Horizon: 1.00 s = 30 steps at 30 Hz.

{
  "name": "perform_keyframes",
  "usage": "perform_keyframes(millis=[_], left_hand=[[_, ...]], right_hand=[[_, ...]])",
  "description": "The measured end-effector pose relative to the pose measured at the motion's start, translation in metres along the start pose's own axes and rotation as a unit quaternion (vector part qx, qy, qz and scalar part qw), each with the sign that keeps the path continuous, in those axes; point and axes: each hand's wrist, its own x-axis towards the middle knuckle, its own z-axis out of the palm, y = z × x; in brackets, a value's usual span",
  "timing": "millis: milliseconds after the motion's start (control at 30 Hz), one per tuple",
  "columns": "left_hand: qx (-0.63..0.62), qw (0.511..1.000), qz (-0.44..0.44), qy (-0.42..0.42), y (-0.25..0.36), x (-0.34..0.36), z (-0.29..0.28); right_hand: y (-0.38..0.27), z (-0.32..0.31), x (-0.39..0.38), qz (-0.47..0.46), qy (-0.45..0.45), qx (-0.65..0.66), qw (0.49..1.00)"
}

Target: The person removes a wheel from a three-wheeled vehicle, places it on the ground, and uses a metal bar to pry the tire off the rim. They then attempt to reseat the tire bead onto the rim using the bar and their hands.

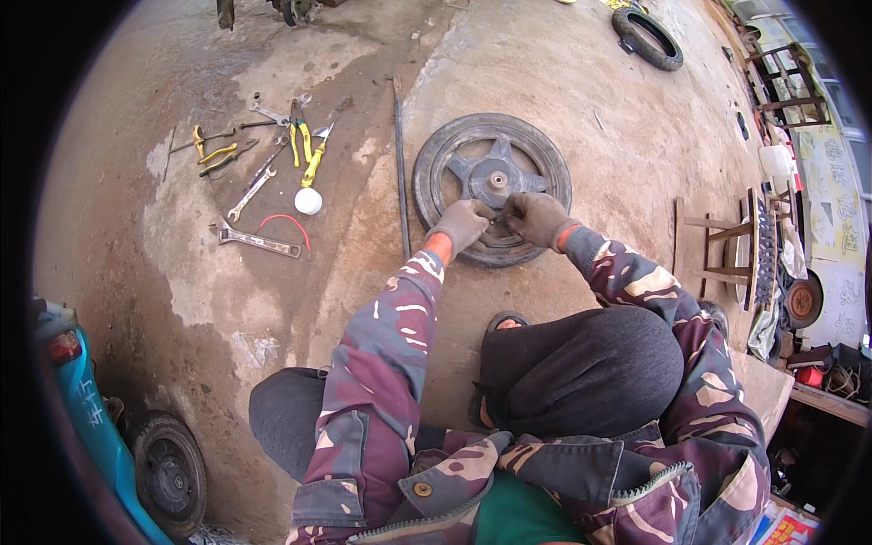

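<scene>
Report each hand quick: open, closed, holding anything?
Left hand: fingers curled at the wheel; whether it grips anything cannot be told.
Right hand: fingers bent over the wheel; grip cannot be told either.

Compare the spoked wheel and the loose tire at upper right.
The spoked wheel has a hub at its centre; the loose tire is open in the middle. The left hand and right hand are at the wheel; the tire lies away from both. The wheel looks larger than the tire. Both are dark, round and on the ground.
</scene>
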Motion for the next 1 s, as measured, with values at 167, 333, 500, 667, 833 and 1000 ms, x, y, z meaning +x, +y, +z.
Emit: perform_keyframes(millis=[167,333,500,667,833,1000], left_hand=[[0.009,1.000,0.001,0.015,-0.004,0.005,0.002],[-0.011,1.000,-0.006,-0.001,-0.006,0.008,0.000],[-0.011,1.000,-0.005,-0.005,-0.008,0.009,-0.001],[-0.015,1.000,-0.005,-0.005,-0.008,0.010,-0.001],[-0.020,1.000,0.001,-0.005,-0.008,0.009,-0.001],[-0.020,1.000,0.005,-0.005,-0.010,0.011,-0.002]], right_hand=[[-0.003,0.002,0.001,-0.046,0.025,-0.045,0.998],[-0.008,0.004,0.004,-0.097,0.045,-0.073,0.992],[-0.012,0.003,0.005,-0.114,0.045,-0.098,0.988],[-0.012,0.003,0.007,-0.155,0.058,-0.097,0.982],[-0.008,0.005,0.007,-0.185,0.076,-0.105,0.974],[-0.004,0.007,0.008,-0.179,0.073,-0.112,0.975]])
